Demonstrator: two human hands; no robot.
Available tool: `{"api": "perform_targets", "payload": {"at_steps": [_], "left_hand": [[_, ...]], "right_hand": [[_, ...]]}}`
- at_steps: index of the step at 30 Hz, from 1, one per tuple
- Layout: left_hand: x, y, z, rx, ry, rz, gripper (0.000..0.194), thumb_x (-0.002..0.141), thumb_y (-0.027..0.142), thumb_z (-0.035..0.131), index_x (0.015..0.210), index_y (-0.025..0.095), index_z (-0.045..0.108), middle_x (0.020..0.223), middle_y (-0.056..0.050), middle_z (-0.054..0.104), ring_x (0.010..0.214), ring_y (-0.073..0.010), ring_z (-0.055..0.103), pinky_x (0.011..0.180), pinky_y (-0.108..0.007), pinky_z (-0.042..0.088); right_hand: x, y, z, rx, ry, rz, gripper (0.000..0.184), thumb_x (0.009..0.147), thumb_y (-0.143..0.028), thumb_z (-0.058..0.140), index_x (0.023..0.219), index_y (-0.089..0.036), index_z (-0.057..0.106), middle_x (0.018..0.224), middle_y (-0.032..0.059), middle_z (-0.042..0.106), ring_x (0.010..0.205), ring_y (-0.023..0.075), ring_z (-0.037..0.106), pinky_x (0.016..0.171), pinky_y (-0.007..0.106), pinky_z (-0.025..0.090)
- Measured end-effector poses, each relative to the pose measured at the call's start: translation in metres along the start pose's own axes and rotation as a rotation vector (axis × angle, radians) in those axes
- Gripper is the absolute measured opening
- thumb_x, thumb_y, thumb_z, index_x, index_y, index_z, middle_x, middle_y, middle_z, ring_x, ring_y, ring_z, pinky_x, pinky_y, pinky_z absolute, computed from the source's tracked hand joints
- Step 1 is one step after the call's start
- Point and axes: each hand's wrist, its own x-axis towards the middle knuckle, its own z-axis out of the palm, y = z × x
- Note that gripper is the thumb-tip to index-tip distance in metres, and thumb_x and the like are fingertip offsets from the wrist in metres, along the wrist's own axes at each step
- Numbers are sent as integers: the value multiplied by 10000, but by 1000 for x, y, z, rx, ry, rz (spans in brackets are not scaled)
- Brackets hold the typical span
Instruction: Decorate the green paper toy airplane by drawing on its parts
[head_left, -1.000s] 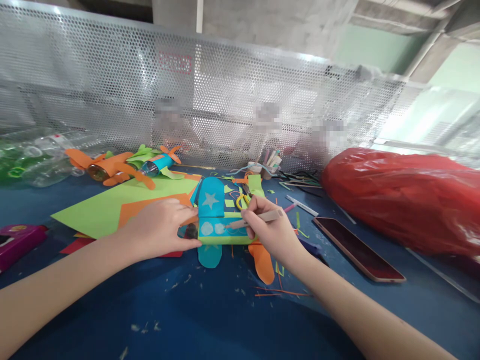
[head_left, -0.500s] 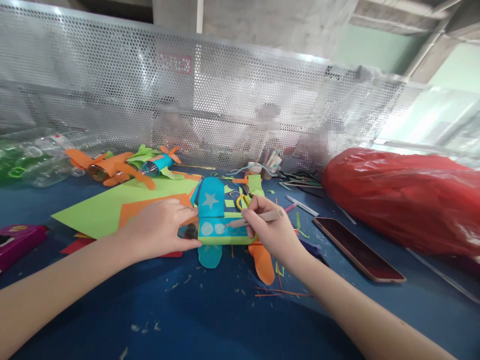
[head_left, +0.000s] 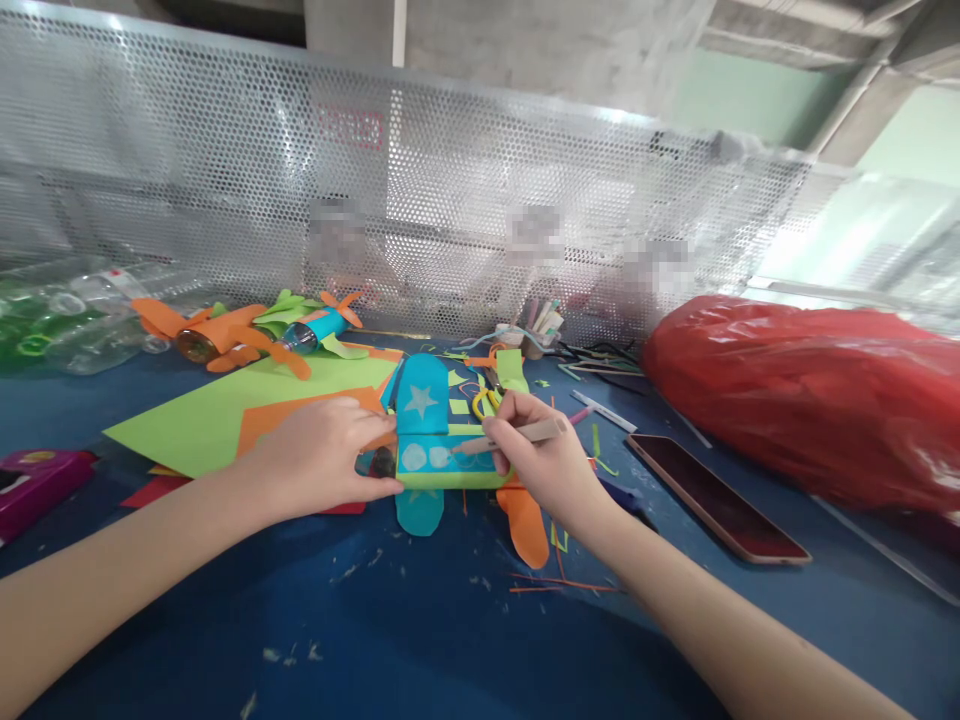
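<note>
A toy plane (head_left: 421, 479), a plastic bottle wrapped in blue and lime paper, lies in front of me with blue wings marked with pale stars. My left hand (head_left: 319, 455) grips its clear end, thumb below and fingers above. Between the fingers of my right hand (head_left: 544, 455) is a pale marker (head_left: 529, 434), its tip touching the blue strip beside the second of two whitish filled circles. Fainter outlines continue to the right, partly covered by that hand. An orange paper fin (head_left: 525, 527) sticks out below my right hand.
Lime paper (head_left: 187, 415) and an orange sheet (head_left: 259, 425) lie left. Yellow-handled scissors (head_left: 482, 402) and scraps lie behind the plane. A phone (head_left: 716, 497) and a red plastic bag (head_left: 795, 390) are right. Other paper-wrapped bottle planes (head_left: 217, 335) and clear bottles (head_left: 97, 315) stand back left.
Almost nothing differs. Both hands keep their places on the plane and the marker, and the marker tip stays by the second circle with barely visible shifts.
</note>
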Motion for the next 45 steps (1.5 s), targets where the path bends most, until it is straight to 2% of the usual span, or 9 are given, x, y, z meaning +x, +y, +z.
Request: {"api": "perform_targets", "payload": {"at_steps": [13,23,31,45], "left_hand": [[0,1,0,3,7,4,305,869,469,780,1014,202,758,947,-80,786,860,-290,714,714,-382,542],[0,3,-3,-4,-13,-9,290,898,477,747,1021,214,754,951,-67,782,852,-272,704,726,-366,529],[0,2,-2,-24,19,19,279,915,482,713,1011,222,750,930,-56,776,843,-267,706,712,-360,526],[0,3,-4,-6,14,12,275,909,473,714,1023,227,756,925,-66,781,849,-286,712,714,-381,545]], "right_hand": [[0,3,1,7,-32,5,195,748,-324,606,630,-257,466,439,-85,513,433,101,449,463,236,351],[0,3,0,-2,-21,3,205,761,-313,606,629,-256,460,441,-87,514,437,99,446,466,231,360],[0,3,1,10,-28,5,194,755,-313,600,631,-254,463,437,-89,512,432,96,442,455,226,347],[-1,3,0,-7,-29,-1,202,757,-305,610,633,-260,457,440,-81,503,429,108,428,450,244,327]]}}
